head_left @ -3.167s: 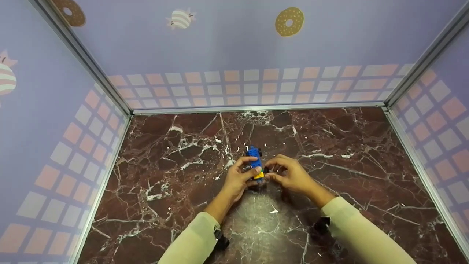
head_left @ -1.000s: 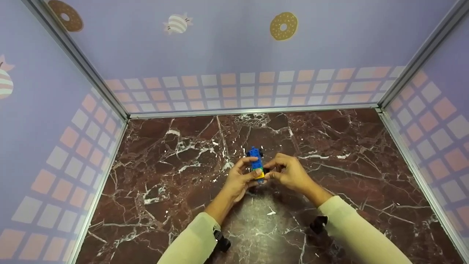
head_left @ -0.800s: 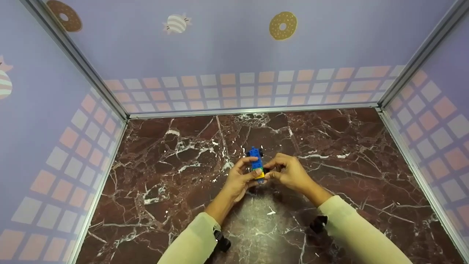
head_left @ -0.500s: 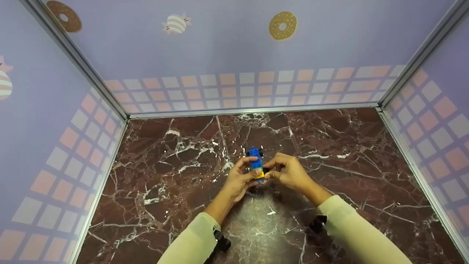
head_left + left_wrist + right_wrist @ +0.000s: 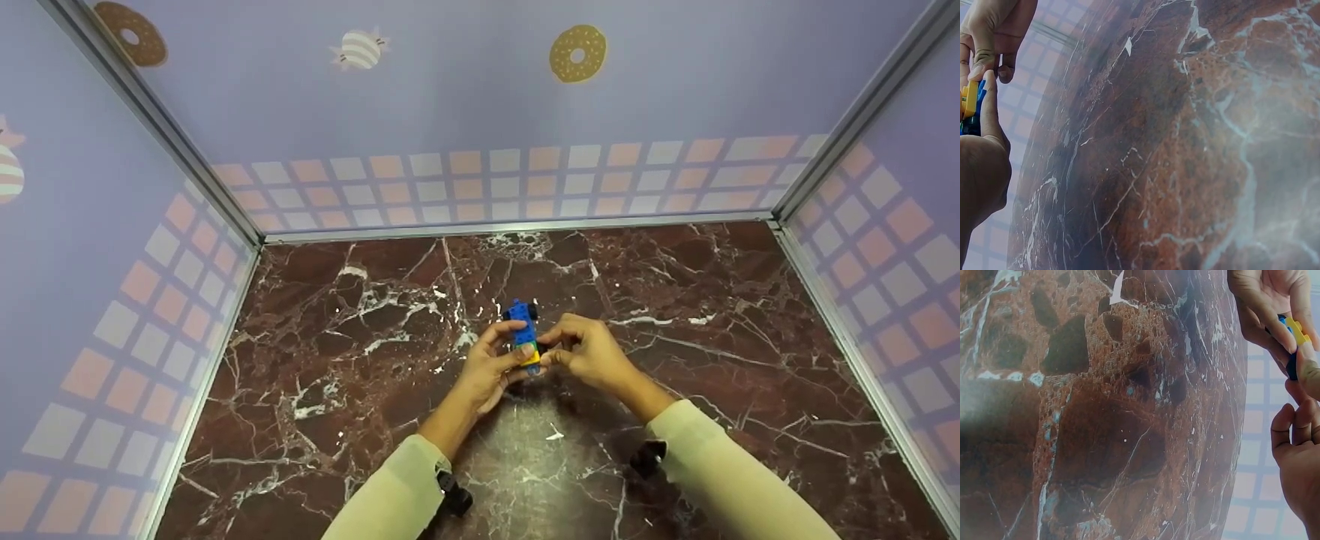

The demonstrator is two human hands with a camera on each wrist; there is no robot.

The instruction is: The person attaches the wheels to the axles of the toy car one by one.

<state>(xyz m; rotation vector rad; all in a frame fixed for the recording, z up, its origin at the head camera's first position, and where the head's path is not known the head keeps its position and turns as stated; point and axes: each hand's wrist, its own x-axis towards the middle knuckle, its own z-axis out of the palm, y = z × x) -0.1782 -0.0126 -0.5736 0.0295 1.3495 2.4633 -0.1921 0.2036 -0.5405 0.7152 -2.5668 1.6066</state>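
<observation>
A small toy car of building bricks point(image 5: 526, 334) is held near the middle of the table in the head view. Its long base is blue, with green and yellow bricks point(image 5: 533, 359) at the near end. My left hand point(image 5: 482, 369) grips it from the left, thumb on top. On the right, my right hand point(image 5: 596, 358) pinches a black wheel point(image 5: 543, 347) at the car's near right side. The right wrist view shows the wheel point(image 5: 970, 126) poorly from the left, but there the yellow brick point(image 5: 1296, 329) sits just above the pinching fingers. Another black wheel point(image 5: 533, 310) shows at the far end.
The dark red marbled tabletop point(image 5: 360, 420) has white veins. Purple walls with pink and white squares point(image 5: 465, 184) enclose its back and sides, meeting at metal edge rails point(image 5: 517, 227). Black wrist cameras point(image 5: 454, 495) sit at both sleeves.
The whole view has shifted slightly since the earliest frame. Both hands keep their grip, and the car has tilted only a little; the right fingers stay at the near wheel.
</observation>
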